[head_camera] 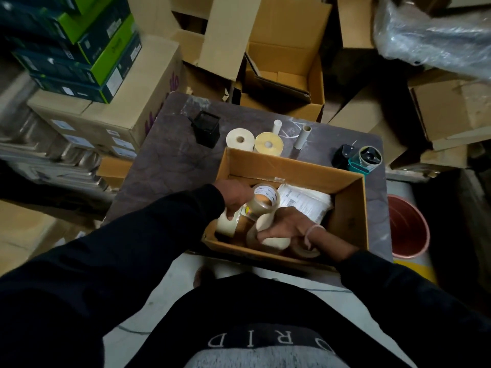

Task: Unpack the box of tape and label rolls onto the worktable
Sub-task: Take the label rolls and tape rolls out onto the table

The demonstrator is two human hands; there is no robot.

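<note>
Two label rolls (240,139) (268,143) on worktable (170,155), two tubes (276,127) (303,136), one open box (289,168)

Person in black long-sleeved top; both sleeves (132,248) reach the wrists. Pale letters "R I D" across the chest above a grey panel (265,359). Thin pale band (312,232) around the right wrist.

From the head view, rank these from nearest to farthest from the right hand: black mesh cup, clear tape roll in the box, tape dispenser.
1. clear tape roll, in the box, just left of the right hand.
2. tape dispenser, on the table's far right.
3. black mesh cup, far left, beyond the box.
</note>
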